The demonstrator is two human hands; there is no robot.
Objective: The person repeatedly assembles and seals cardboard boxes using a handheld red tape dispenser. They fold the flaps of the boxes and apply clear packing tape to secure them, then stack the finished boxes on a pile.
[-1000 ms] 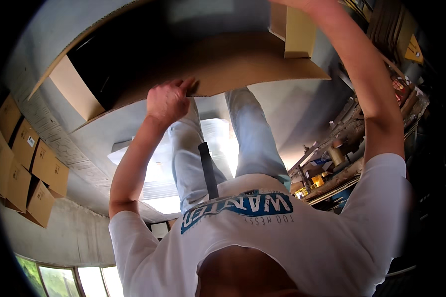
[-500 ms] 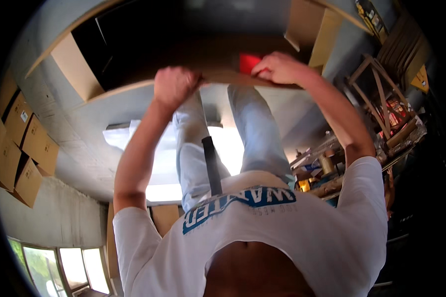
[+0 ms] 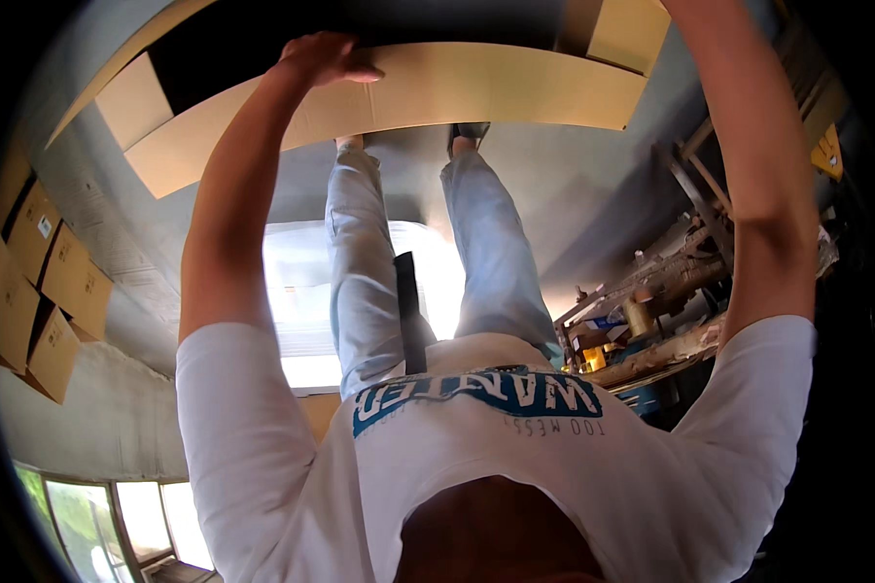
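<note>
A large cardboard box [image 3: 132, 100] stands at the top of the view, its inside dark. The near flap [image 3: 476, 85] is folded outward and hangs toward my legs. My left hand [image 3: 323, 60] rests at the fold of that flap, left of its middle, with the thumb stretched out over the board and the fingers reaching over the edge. A shorter flap [image 3: 628, 37] stands at the box's right end. My right forearm [image 3: 749, 107] runs up past that end and off the top of the picture, so the right hand is out of sight.
Several closed cartons [image 3: 31, 282] are stacked at the far left. To the right, a cluttered low bench or rack [image 3: 642, 316] holds assorted items, with dark frames behind it. My legs [image 3: 491, 243] stand just behind the box on a grey floor [image 3: 593, 223].
Earlier both hands gripped the near edge, a red thing by the right one. Now the flap lies folded outward, the left hand has loosened, and the right has gone up out of view.
</note>
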